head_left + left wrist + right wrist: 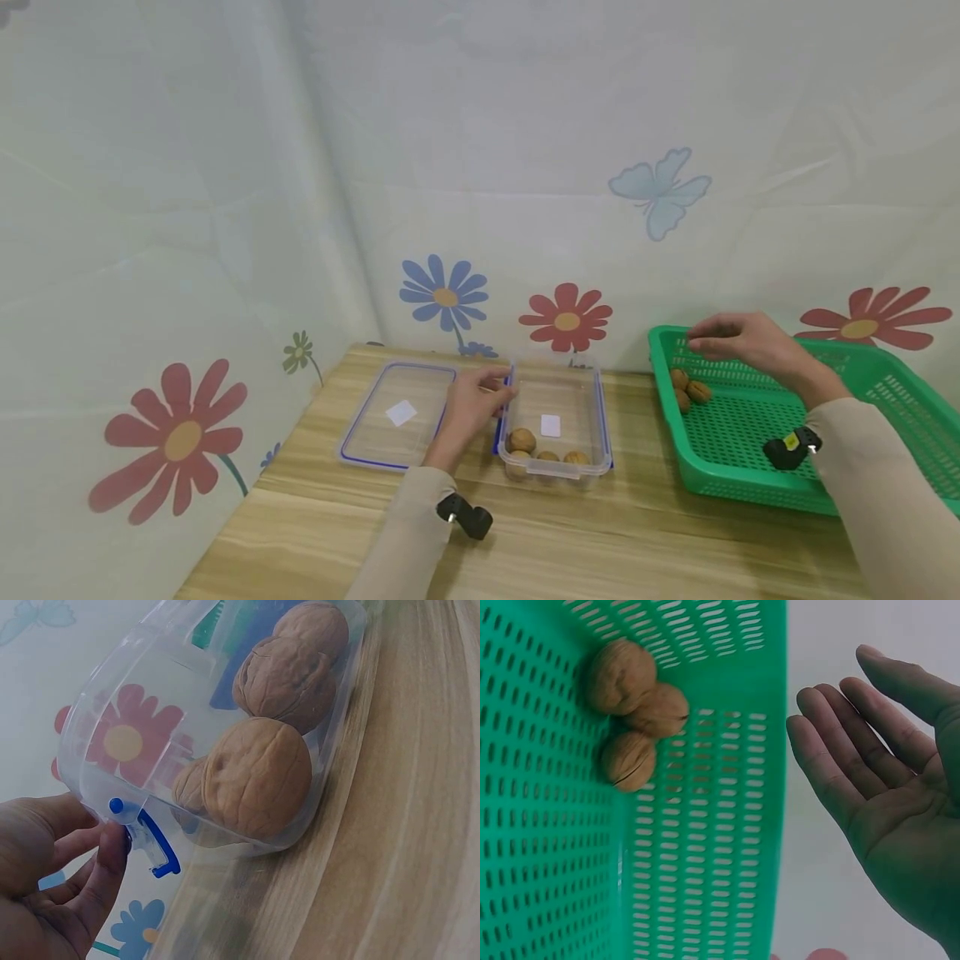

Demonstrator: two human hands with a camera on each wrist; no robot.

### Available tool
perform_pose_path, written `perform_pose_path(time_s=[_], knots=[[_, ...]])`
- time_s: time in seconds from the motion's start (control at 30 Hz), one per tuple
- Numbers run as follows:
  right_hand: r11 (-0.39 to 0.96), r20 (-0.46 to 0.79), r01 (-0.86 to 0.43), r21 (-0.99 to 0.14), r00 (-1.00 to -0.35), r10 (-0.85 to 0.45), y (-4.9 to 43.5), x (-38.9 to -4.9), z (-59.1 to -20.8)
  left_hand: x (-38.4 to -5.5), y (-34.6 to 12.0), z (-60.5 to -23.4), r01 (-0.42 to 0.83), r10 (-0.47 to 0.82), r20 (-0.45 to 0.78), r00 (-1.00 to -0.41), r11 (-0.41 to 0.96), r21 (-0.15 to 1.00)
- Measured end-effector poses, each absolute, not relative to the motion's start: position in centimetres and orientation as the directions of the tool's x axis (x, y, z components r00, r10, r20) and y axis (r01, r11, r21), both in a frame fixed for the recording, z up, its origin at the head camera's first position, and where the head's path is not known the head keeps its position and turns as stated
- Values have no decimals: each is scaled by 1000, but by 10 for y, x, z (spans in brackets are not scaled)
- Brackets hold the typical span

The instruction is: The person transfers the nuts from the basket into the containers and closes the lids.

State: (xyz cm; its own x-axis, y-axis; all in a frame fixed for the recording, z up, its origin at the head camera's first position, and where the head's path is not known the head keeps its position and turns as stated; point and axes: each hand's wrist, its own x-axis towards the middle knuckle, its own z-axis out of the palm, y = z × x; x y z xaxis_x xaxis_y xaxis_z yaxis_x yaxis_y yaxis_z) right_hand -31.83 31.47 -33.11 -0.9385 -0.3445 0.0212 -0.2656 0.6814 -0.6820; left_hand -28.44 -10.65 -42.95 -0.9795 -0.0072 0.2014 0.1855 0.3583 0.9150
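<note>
A clear plastic food container point(558, 396) with blue-edged latches stands on the table, holding several walnuts point(259, 776) at its near end. My left hand point(474, 400) grips the container's left side, its fingertips at the rim beside a hanging latch point(159, 844). To the right is a green perforated basket point(675, 433) with three walnuts point(630, 761) in its left corner. Above that basket's left part my right hand point(738, 340) hovers, fingers loosely bent and nothing in them; the palm point(900, 825) shows bare in the right wrist view.
A clear lid point(382, 433) with a blue seal lies flat on the wooden table point(570, 542), left of the container. Behind the table hangs a pale curtain point(510, 208) with printed flowers and a butterfly.
</note>
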Motion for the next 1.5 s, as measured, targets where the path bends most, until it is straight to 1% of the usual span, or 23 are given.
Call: perform_pose_path(time_s=[0.23,0.57,1.17,1.5], knots=[[682,-31,-233,-693,-935,-352,322,-323,-341,-284,-106,-429,166,-17,184,-983,362,917],[711,-104,-196,-675,-929,-355,336,-333,-359,-283,-106,-428,164,-10,178,-984,353,921],[735,-136,-233,-637,-904,-404,340,-341,-380,-282,-106,-428,167,-12,183,-983,353,921],[755,-137,-294,-586,-882,-450,338,-341,-385,-282,-106,-427,164,-16,180,-983,343,925]])
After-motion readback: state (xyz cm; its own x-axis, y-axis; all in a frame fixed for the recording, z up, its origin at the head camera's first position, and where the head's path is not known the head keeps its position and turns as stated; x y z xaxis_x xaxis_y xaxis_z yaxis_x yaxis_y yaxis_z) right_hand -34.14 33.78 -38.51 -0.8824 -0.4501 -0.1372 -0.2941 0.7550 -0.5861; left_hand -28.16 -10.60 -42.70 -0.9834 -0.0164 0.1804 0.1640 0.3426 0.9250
